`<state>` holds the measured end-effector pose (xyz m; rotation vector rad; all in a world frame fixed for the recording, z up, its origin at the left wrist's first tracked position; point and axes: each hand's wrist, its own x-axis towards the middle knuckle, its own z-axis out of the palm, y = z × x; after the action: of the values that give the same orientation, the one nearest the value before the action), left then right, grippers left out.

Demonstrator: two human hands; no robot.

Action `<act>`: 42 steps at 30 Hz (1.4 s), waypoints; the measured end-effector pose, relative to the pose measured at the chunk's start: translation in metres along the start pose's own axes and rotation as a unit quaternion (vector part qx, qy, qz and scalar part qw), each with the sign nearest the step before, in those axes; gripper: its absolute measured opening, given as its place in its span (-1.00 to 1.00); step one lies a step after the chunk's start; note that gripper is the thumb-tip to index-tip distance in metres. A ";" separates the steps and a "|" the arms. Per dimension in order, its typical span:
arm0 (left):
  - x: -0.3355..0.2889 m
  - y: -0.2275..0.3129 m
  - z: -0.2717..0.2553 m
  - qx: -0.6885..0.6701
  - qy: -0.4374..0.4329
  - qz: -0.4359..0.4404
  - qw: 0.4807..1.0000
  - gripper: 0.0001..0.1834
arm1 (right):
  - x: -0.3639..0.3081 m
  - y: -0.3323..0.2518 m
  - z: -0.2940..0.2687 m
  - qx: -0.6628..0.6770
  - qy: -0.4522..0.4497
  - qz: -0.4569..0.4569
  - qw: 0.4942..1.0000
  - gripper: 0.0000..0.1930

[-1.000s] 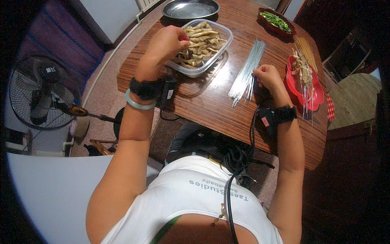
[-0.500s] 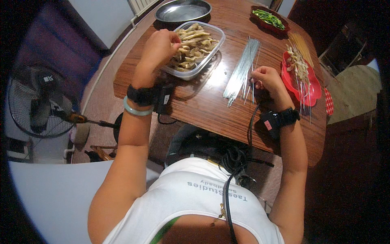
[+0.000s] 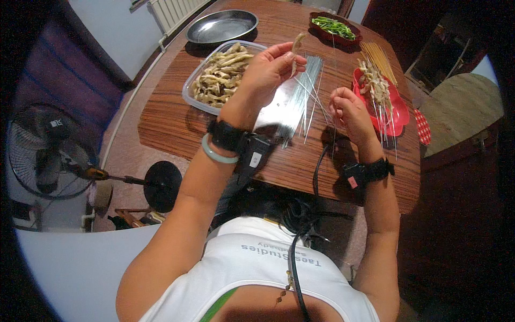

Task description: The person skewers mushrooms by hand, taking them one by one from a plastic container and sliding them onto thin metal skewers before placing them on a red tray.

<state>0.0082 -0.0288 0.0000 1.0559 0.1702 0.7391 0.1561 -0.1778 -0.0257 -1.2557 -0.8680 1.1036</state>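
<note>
My left hand (image 3: 268, 75) is raised above the middle of the table, its fingers closed on a mushroom strip (image 3: 296, 45) that stands up from the fingertips. To its right, my right hand (image 3: 347, 111) pinches a thin metal skewer (image 3: 334, 70), held roughly upright. A pile of metal skewers (image 3: 300, 104) lies on the table between and below the hands, a few fanned toward the right. Left of my left hand stands a clear plastic container (image 3: 189, 96) heaped with mushroom strips (image 3: 222, 75). Beside my right hand, a red plate (image 3: 398, 115) bears skewered mushrooms (image 3: 374, 83).
Bamboo skewers (image 3: 380, 61) lie behind the red plate. At the back are a round metal plate (image 3: 222, 26) and a dark red dish (image 3: 354, 42) of cut green vegetables (image 3: 333, 27). A black cable (image 3: 317, 169) hangs over the near table edge. A fan (image 3: 51, 150) stands at left.
My left hand has come out of the container and moved right with a mushroom strip, toward the skewer. My right hand stays near the skewer pile, with the skewer now more upright.
</note>
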 end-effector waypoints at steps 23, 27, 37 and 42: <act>0.030 -0.020 -0.024 -0.108 0.056 0.037 0.992 -0.80 | -0.028 -0.010 0.035 -0.080 -0.148 0.024 0.985 -0.82; 0.031 -0.019 -0.025 -0.106 0.074 0.055 0.990 -0.81 | -0.030 -0.010 0.038 -0.103 -0.162 0.034 0.981 -0.81; 0.027 -0.013 -0.022 -0.085 0.079 0.073 0.991 -0.82 | -0.027 -0.009 0.036 -0.124 -0.167 0.032 0.978 -0.81; 0.027 -0.013 -0.021 -0.072 0.076 0.079 0.991 -0.81 | -0.025 -0.005 0.034 -0.134 -0.158 0.030 0.978 -0.81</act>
<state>0.0248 0.0002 -0.0155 0.8823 0.1623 0.9621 0.1173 -0.1922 -0.0139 -1.3535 -1.2595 1.2889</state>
